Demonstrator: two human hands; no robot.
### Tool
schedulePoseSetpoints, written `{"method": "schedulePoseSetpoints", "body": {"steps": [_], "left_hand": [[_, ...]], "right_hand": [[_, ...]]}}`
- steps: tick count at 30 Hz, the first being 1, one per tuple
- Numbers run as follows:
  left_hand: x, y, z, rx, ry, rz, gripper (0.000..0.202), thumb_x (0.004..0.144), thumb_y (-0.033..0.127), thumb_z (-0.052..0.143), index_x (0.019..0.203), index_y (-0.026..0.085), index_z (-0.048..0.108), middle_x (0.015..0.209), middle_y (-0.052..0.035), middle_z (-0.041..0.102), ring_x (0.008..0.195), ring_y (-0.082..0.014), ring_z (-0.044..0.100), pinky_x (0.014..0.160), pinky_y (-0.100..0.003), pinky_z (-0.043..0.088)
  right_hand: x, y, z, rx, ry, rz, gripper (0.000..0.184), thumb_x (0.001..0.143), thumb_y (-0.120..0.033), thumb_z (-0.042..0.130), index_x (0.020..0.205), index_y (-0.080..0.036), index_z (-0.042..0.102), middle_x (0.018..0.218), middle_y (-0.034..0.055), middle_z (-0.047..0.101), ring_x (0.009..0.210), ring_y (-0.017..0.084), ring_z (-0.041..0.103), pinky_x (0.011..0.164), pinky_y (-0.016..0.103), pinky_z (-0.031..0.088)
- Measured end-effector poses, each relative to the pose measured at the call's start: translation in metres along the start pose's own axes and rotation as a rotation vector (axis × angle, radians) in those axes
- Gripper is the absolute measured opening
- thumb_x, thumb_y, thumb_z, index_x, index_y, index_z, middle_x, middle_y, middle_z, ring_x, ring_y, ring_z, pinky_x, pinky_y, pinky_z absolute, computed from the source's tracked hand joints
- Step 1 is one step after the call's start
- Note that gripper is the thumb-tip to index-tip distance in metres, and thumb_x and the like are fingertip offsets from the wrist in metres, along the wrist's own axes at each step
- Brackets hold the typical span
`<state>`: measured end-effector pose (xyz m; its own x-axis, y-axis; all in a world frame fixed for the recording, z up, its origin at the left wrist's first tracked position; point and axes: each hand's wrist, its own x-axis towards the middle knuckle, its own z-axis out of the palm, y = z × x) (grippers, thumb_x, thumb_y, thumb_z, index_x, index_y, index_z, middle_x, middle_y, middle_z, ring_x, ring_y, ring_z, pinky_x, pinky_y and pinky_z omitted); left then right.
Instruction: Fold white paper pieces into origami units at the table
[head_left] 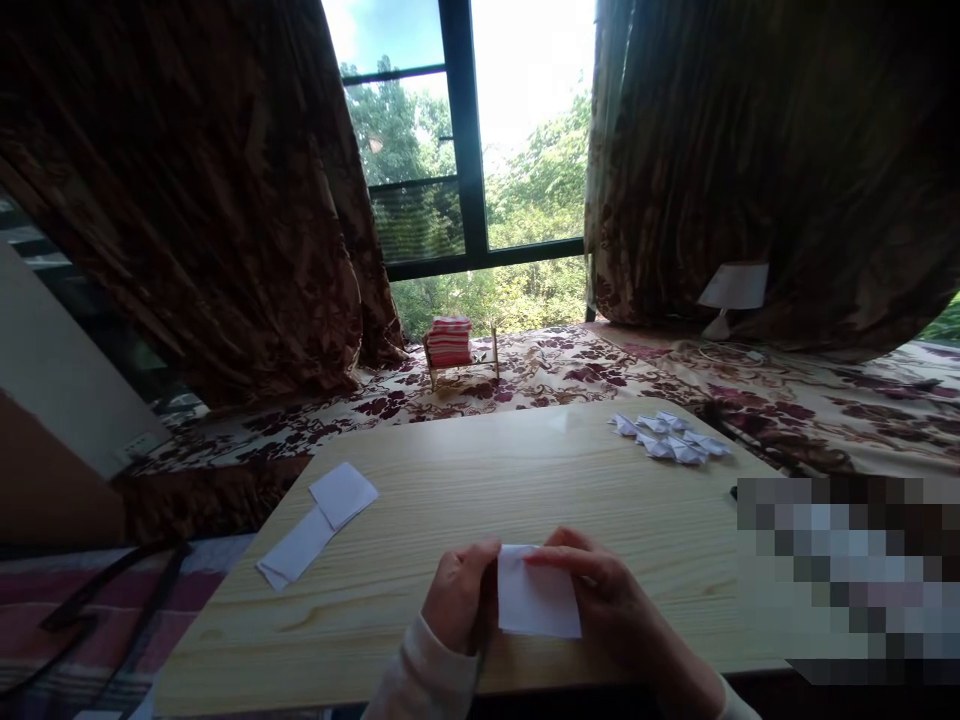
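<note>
A small white square of paper [540, 605] is held just above the near edge of the wooden table [450, 480]. My left hand [459, 592] pinches its left edge, thumb at the upper corner. On the other side, my right hand [604, 590] grips the sheet, fingertips lying over its upper right part and the rest of the hand partly behind it. To the left on the tabletop lie a white paper square [344, 494] and, partly under it, some longer white paper strips [296, 548]. Several folded white paper pieces [671, 438] are grouped at the far right.
Beyond the table runs a ledge with a floral cloth [540, 375]. On it stand a small rack with stacked red-and-white striped cloths [450, 342] and a white lamp [736, 287]. Patterned curtains [247, 200] flank the window. A pixelated patch covers the right side.
</note>
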<state>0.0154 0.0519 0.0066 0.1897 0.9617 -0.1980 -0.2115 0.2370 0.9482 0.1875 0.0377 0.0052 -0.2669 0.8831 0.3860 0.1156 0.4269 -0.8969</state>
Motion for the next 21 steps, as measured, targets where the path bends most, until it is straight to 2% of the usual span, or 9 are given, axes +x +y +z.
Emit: {"method": "schedulePoseSetpoints", "body": {"steps": [3,6,10,13,16,19,21], "left_hand": [[0.001,-0.002,0.001,0.049,-0.009,0.027,0.037,0.054,0.047,0.077,0.062,0.012,0.068,0.055,-0.0021,0.06,0.05,-0.0106,0.048,0.048,-0.022,0.036],[0.0,-0.001,0.005,0.088,0.003,0.049,0.043,0.051,0.049,0.079,0.068,0.01,0.071,0.056,-0.003,0.062,0.05,-0.0109,0.05,0.047,-0.022,0.037],[-0.005,0.003,0.012,0.128,0.043,0.075,0.046,0.049,0.053,0.078,0.064,0.01,0.069,0.044,0.0006,0.054,0.037,-0.0085,0.042,0.037,-0.021,0.032],[-0.006,0.002,0.013,0.131,0.097,0.111,0.048,0.053,0.055,0.075,0.071,0.011,0.069,0.043,0.0025,0.052,0.036,-0.0075,0.041,0.038,-0.021,0.033],[-0.005,0.0,0.011,0.139,0.114,0.115,0.05,0.052,0.057,0.074,0.073,0.012,0.067,0.044,0.0017,0.053,0.039,-0.0098,0.045,0.041,-0.022,0.038],[-0.005,0.001,0.008,0.175,0.117,0.112,0.046,0.051,0.054,0.076,0.07,0.013,0.066,0.046,0.0021,0.053,0.037,-0.0084,0.04,0.038,-0.021,0.034],[-0.007,0.003,0.008,0.234,0.144,0.194,0.039,0.055,0.05,0.076,0.072,0.015,0.068,0.054,0.0017,0.055,0.045,-0.0086,0.042,0.044,-0.02,0.036]], "right_hand": [[-0.002,0.004,0.002,0.052,0.037,0.057,0.025,0.082,-0.028,0.055,0.098,-0.021,0.073,0.079,0.0045,0.06,0.067,0.015,0.056,0.055,0.024,0.044],[-0.001,0.01,0.002,0.214,0.159,0.205,0.038,0.078,-0.041,0.06,0.108,-0.019,0.066,0.077,0.0036,0.064,0.061,0.015,0.056,0.052,0.024,0.044],[0.003,0.01,-0.003,0.318,0.263,0.312,0.045,0.074,-0.055,0.062,0.095,-0.016,0.068,0.073,0.0043,0.066,0.061,0.017,0.057,0.053,0.025,0.045],[0.004,0.005,-0.004,0.313,0.215,0.279,0.045,0.077,-0.056,0.058,0.092,-0.015,0.068,0.074,0.0052,0.067,0.066,0.019,0.059,0.058,0.028,0.046],[0.003,0.003,0.001,0.284,0.134,0.239,0.039,0.075,-0.051,0.063,0.088,-0.014,0.066,0.074,0.0046,0.066,0.069,0.02,0.06,0.062,0.028,0.047],[0.001,0.006,0.006,0.232,0.104,0.22,0.032,0.076,-0.046,0.063,0.08,-0.015,0.064,0.069,0.0018,0.063,0.065,0.017,0.057,0.058,0.025,0.045],[0.0,0.007,0.007,0.168,0.079,0.188,0.027,0.077,-0.042,0.062,0.074,-0.016,0.063,0.064,-0.0006,0.058,0.061,0.014,0.052,0.055,0.023,0.042]]}}
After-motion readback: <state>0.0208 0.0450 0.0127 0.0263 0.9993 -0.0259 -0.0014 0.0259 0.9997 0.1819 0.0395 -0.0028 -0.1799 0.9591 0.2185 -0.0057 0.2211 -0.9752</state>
